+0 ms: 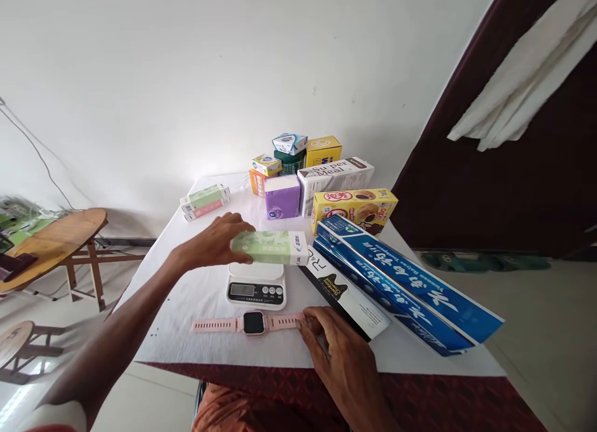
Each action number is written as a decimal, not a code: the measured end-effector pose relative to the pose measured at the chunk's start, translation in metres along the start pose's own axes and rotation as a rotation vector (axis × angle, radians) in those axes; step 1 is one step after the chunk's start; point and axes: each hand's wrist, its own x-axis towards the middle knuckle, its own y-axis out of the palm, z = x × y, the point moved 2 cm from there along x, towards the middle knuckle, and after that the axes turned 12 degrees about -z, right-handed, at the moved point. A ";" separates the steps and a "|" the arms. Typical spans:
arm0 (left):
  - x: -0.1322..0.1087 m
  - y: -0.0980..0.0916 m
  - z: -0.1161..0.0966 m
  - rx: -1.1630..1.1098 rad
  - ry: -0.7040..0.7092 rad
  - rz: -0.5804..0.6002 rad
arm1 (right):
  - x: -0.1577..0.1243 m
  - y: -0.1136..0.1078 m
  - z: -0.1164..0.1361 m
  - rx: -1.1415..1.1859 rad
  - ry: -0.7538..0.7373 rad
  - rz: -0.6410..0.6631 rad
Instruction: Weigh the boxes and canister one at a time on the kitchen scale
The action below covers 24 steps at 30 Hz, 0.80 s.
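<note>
My left hand [228,238] is closed around one end of a light green and white box [268,247]. The box lies over the weighing plate of a white kitchen scale [256,304]; whether it touches the plate I cannot tell. In front of the scale, a pink smartwatch [254,323] is laid out flat with its strap stretched to both sides. My right hand [342,351] has its thumb and fingertips pinched on the right end of that strap. A black and white box with a cat shape [347,290] lies just beyond my right hand.
Blue toothpaste boxes [396,283] lie at the right. Behind them stand a yellow cookie box [357,209], a white Super Meal box [333,180], a purple pack [282,202] and several small boxes. Another green-and-pink box [205,201] lies far left on the white-covered table [172,332].
</note>
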 end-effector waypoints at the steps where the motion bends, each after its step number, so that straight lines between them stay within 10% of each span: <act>1: -0.004 0.008 0.002 -0.020 -0.014 0.014 | 0.000 0.000 0.000 -0.003 -0.001 0.001; 24: -0.030 0.019 0.015 -0.061 -0.104 0.039 | 0.003 -0.002 0.000 -0.009 -0.081 -0.040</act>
